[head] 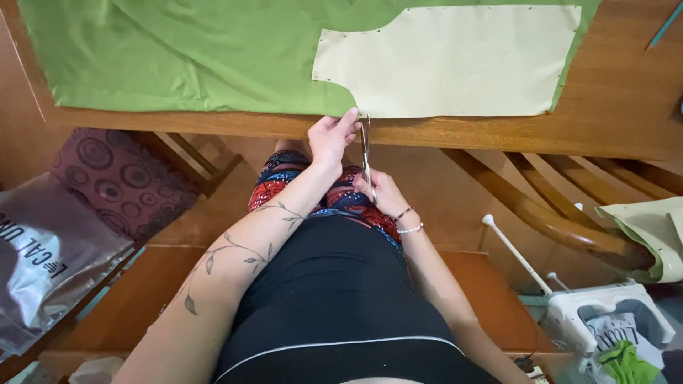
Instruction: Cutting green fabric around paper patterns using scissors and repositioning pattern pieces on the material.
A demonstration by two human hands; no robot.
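1. We count one pair of scissors (366, 153), one green fabric (178, 50), one cream paper pattern (455, 60) and two hands at work.
2. The green fabric lies spread on the wooden table (619, 107), reaching the table's near edge; the paper pattern lies on top of it, toward the table's right half, its lower edge close to the near edge.
3. The left hand (331, 135) pinches the fabric at the near edge of the table, fingers pressed together, just beside the pattern's curved lower-left corner.
4. The right hand (384, 193) is closed around the scissors' handles below the table edge. The blades point up to the fabric edge; whether they are parted we cannot tell, as they appear as one thin line.
5. Around: one wooden chair (562, 220) stands at the right under the table, and one patterned maroon cushion (121, 181) lies at the left.
6. One clear plastic bag (50, 263) with dark lettering lies at the far left. One white basket (612, 320) holding cloth, some of it green, stands at lower right; a folded cream-and-green piece (651, 231) rests on the chair.
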